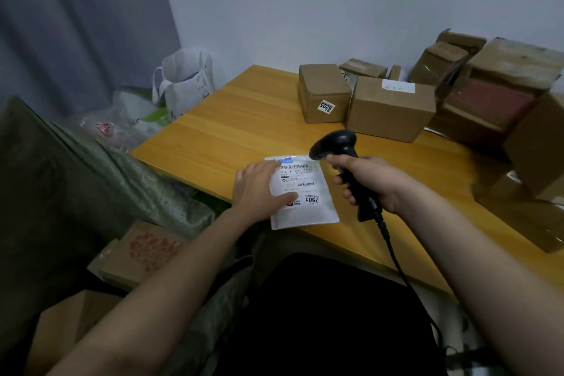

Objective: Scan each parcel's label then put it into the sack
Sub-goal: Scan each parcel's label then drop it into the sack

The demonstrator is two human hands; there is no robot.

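A flat white padded mailer parcel (305, 192) lies at the near edge of the yellow wooden desk (244, 119), its near end just over that edge. Its printed label (297, 181) faces up, with barcodes and the number 7501 readable. The left hand (259, 189) rests flat on the parcel's left side, fingers straight and spread over the label, pressing it down. The right hand (372, 183) grips the handle of a black corded handheld barcode scanner (345, 159), fingers curled tight round it; the scanner's head sits just above the parcel's far right corner, and its cable hangs down off the near edge.

The green woven plastic sack (91, 180) stands off the desk's left edge, on the floor side, apart from the parcel.

Several brown cardboard boxes (390, 110) crowd the far right corner of the desk, 1 bearing a small sticker marked 6205. A white tote bag (186, 85) stands beyond the far left corner.
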